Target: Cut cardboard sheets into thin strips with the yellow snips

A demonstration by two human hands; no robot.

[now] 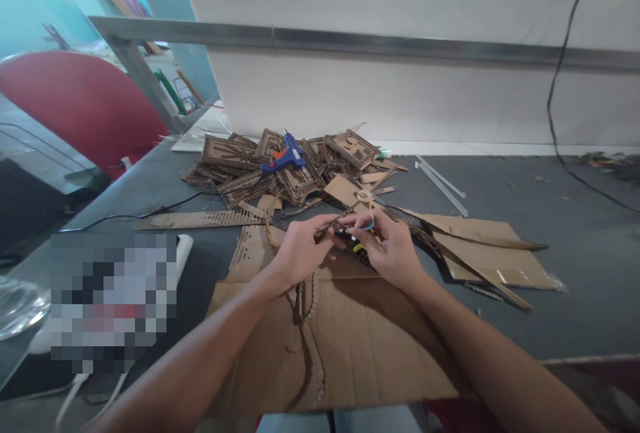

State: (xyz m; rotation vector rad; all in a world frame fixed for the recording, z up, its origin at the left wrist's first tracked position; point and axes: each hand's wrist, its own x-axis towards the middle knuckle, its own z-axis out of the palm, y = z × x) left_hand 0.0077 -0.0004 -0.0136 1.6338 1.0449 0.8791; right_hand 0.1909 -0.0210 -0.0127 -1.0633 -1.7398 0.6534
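Note:
Close together over a large cardboard sheet (370,346), my two hands meet near the middle of the view. My left hand (307,246) has its fingers pinched on a thin brown cardboard strip (331,225). Bent around a small item with a light blue edge (369,225), the fingers of my right hand (390,243) are closed; the item is too small to name. A black and yellow tool (359,249) shows beneath the hands. Twisted cardboard strips (314,296) hang down beside my left wrist onto the sheet.
Behind lies a pile of corrugated cardboard pieces (230,153) with a blue glue gun (287,156) on top. Flat cardboard (495,253) and clear sticks (443,186) lie right. A blurred device (183,253) with white cables and clear plastic (20,306) are left. A red chair (75,99) stands beyond.

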